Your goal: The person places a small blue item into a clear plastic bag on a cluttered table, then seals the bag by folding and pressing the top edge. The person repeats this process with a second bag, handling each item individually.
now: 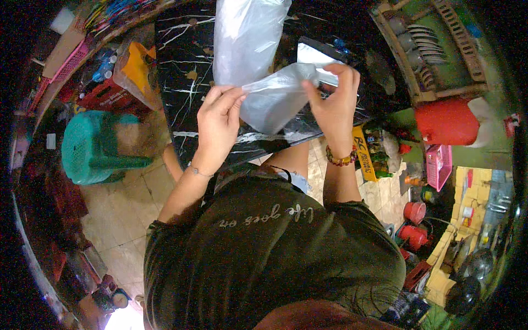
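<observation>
Both hands hold a small translucent plastic bag (274,103) stretched between them above a black, white-veined tabletop (185,99). My left hand (222,109) pinches one end of its edge between thumb and fingers. At the bag's other end is my right hand (336,93), its thumb and index finger gripping the bunched plastic. Beyond the left hand lies a larger clear plastic bag or stack of bags (249,37), reaching the top of the view. A shiny silver-white packet (311,53) with a dark edge rests just behind the right hand.
A green plastic stool (80,144) and a red crate (113,97) stand left of the table. To the right are a yellow crate (364,154) with bottles, a red bucket (445,121), a pink basket (439,169) and a dish rack (464,41) with plates.
</observation>
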A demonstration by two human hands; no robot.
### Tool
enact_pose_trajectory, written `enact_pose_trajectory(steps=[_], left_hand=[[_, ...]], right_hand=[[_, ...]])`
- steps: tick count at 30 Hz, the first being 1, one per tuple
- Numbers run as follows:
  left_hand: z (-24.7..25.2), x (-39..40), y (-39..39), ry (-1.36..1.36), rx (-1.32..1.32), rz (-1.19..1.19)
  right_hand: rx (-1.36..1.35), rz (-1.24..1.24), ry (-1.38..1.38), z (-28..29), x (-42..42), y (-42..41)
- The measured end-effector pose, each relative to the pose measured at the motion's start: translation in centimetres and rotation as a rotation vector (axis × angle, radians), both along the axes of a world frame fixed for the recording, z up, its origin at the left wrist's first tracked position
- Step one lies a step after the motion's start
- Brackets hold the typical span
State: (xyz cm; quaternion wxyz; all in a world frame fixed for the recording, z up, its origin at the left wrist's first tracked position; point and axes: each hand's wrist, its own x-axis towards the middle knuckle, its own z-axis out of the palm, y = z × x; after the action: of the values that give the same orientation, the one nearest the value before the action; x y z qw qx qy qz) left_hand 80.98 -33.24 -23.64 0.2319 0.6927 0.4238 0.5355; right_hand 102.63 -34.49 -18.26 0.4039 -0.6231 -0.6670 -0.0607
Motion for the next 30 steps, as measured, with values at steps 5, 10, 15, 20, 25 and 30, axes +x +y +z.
enact_pose_trajectory(steps=[5, 10, 15, 20, 25, 30], left_hand=[[0.9, -1.2, -0.5, 0.227, 0.061, -0.219], [4.1, -3.1, -0.7, 0.049, -0.224, -0.114], [1.7, -4.0, -0.6, -0.178, -0.477, -0.130], [3.4, -4.1, -0.4, -0.080, -0.214, 0.003], [3.6, -4.1, -0.7, 0.009, -0.099, -0.031], [3.3, -3.0, -1.3, -0.530, -0.422, -0.194]], right_hand=[[-0.115, 0.579, -0.300, 1.9, -5.4, 0.3], [-0.352, 0.588, 0.276, -1.8, -4.4, 1.9], [-0.312, 0.526, 0.554, -1.9, -5.1, 1.4], [-0.461, 0.520, 0.381, -2.1, -4.6, 1.0], [-0.319, 0.546, 0.520, -2.3, -5.0, 1.0], [-0.411, 0.558, 0.721, -1.7, -6.1, 0.1]])
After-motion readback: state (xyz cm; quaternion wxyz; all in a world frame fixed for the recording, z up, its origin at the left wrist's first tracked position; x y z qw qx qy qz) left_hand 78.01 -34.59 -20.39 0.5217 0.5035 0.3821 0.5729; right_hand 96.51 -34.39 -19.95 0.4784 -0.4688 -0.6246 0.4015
